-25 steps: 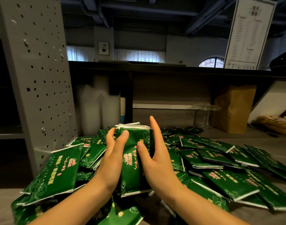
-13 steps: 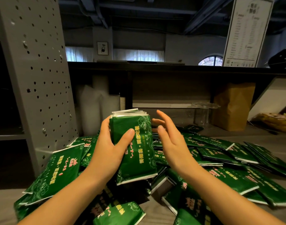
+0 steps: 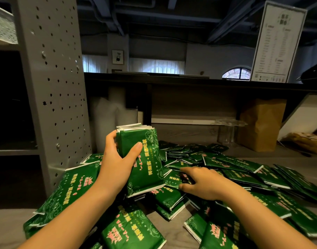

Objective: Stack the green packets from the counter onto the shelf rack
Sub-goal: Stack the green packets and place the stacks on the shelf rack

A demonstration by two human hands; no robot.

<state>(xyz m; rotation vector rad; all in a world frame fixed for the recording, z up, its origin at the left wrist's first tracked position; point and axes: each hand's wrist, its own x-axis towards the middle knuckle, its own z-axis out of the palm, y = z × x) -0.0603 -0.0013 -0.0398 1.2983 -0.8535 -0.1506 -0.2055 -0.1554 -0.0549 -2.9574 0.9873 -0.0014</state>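
Note:
My left hand [image 3: 116, 162] grips an upright bundle of green packets [image 3: 145, 159], thumb across its front, held above the pile. A loose heap of green packets [image 3: 235, 177] with pink and yellow print covers the grey counter [image 3: 6, 229]. My right hand [image 3: 202, 182] lies palm down on the heap just right of the bundle, fingers curled over a flat packet [image 3: 172, 180]; whether it grips that packet is unclear. The grey perforated shelf rack [image 3: 53, 83] stands at the left, its shelves dark.
A brown paper bag [image 3: 262, 124] and a clear plastic stand [image 3: 227, 130] sit at the back right of the counter. White plastic-wrapped cups [image 3: 107, 121] stand behind the bundle. A raised dark ledge [image 3: 190, 79] with a menu sign [image 3: 278, 42] runs across the back.
My right hand let go of the bundle and dropped down to the right onto the heap. My left hand lifted the bundle up alone.

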